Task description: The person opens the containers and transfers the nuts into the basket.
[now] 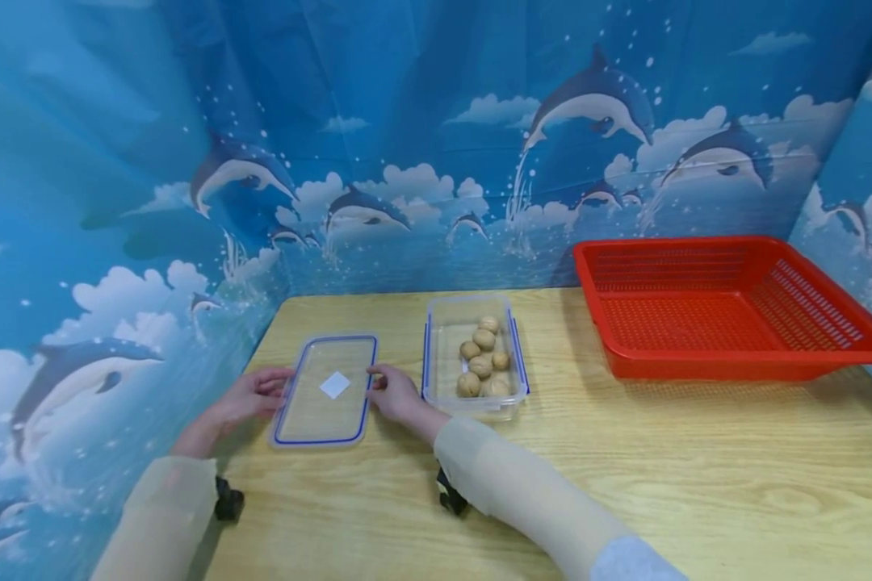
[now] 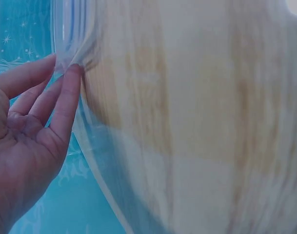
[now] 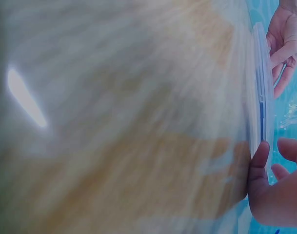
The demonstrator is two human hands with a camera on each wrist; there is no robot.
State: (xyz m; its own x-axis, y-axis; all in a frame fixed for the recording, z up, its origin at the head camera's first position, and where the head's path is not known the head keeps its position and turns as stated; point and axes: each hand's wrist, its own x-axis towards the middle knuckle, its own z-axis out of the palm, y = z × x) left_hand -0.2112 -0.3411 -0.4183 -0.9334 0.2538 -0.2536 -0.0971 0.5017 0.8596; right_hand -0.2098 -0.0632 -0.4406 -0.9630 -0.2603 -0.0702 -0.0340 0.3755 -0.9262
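Observation:
A clear plastic lid [image 1: 324,428] with a blue seal and a white square label lies low over the table at the left. My left hand [image 1: 256,395] pinches its left edge between thumb and fingertips, as the left wrist view of the hand [image 2: 36,122] shows. On the opposite edge, my right hand [image 1: 396,393] grips the lid with thumb and fingers. In the right wrist view the lid [image 3: 261,97] appears edge-on, with my right hand [image 3: 277,190] at its near end. A clear container [image 1: 446,323] with several walnuts [image 1: 484,339] stands just right of my right hand.
A red slotted plastic basket [image 1: 741,365] sits at the back right of the wooden table [image 1: 661,468]. A blue dolphin-print curtain [image 1: 407,121] hangs along the back and the sides.

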